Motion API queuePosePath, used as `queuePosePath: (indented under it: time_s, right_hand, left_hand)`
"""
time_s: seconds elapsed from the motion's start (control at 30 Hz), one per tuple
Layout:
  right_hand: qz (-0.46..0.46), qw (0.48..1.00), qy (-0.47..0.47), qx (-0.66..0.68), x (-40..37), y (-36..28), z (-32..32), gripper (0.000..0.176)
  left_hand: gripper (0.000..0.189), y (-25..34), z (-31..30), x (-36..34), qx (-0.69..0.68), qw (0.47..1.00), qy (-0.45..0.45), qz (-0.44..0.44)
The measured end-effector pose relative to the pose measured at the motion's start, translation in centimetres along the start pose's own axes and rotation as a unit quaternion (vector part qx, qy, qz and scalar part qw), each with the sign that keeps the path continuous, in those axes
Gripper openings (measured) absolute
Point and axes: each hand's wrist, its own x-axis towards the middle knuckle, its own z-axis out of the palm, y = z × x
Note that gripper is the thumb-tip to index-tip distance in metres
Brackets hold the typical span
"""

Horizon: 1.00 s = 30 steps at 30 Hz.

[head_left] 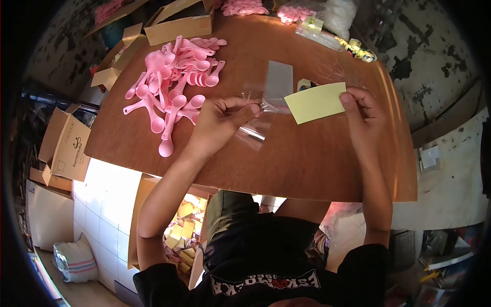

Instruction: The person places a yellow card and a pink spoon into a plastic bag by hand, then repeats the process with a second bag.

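My left hand (215, 123) pinches a small clear plastic bag (253, 133) between thumb and fingers, above the middle of the brown table (286, 169). In my right hand (366, 115), a pale yellow paper card (317, 104) is gripped at its right end, thumb in front. The card tilts slightly, its left end close to the bag but apart from it. Left of my left hand lies a loose heap of pink plastic measuring spoons (176, 102). Behind the bag rests a flat stack of clear plastic sleeves (279, 79). A small dark item (305, 83) is partly hidden behind the card.
Cardboard boxes (180, 26) stand at the table's far left edge. Along the back lie pink bundles (244, 7), a bulging clear bag (337, 18) and a yellow ribbon-like strip (356, 49). Below the front edge, an open box holds several yellow-carded packs (185, 222).
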Motion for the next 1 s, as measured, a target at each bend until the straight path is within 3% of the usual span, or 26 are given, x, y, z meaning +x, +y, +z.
queuePosePath:
  time_s: [0.07,0.3,0.37,0.47,0.7,0.77,0.87,0.97,1.0]
  right_hand:
    - [0.038,0.995,0.023,0.089,-0.4,-2.3,0.4,0.015]
    - [0.001,0.994,0.038,0.098,0.6,-2.4,2.3,0.016]
    - [0.041,0.994,-0.079,0.068,0.7,-1.8,2.0,0.014]
    - [0.045,0.992,-0.104,0.063,0.3,-2.2,2.5,0.011]
    - [0.015,0.987,-0.148,0.069,-0.2,-3.0,3.4,0.013]
    - [0.041,0.966,-0.243,0.075,-0.4,-3.4,3.2,0.014]
    - [0.097,0.943,-0.304,0.097,0.7,-2.7,1.5,0.014]
    - [0.168,0.928,-0.297,0.146,3.6,-0.5,-2.8,0.014]
    - [0.169,0.915,-0.269,0.248,4.6,1.4,-4.8,0.012]
  left_hand:
    - [0.021,-0.3,0.5,-0.2,-0.004,1.0,-0.017,0.007]
    - [0.021,1.0,1.7,-1.5,0.039,0.996,-0.056,0.054]
    - [0.02,1.1,1.4,-1.6,0.017,0.998,-0.062,-0.012]
    - [0.019,1.5,1.3,-1.8,0.05,0.994,-0.095,-0.025]
    - [0.02,1.3,2.6,-1.7,-0.006,0.994,-0.11,0.028]
    - [0.022,1.6,2.5,-1.8,0.006,0.994,-0.109,0.031]
    - [0.022,1.1,2.0,-2.0,0.02,0.994,-0.098,0.033]
    - [0.02,0.7,1.6,-2.3,0.004,0.997,-0.073,0.025]
    - [0.02,0.7,1.5,-2.3,0.003,0.997,-0.075,0.026]
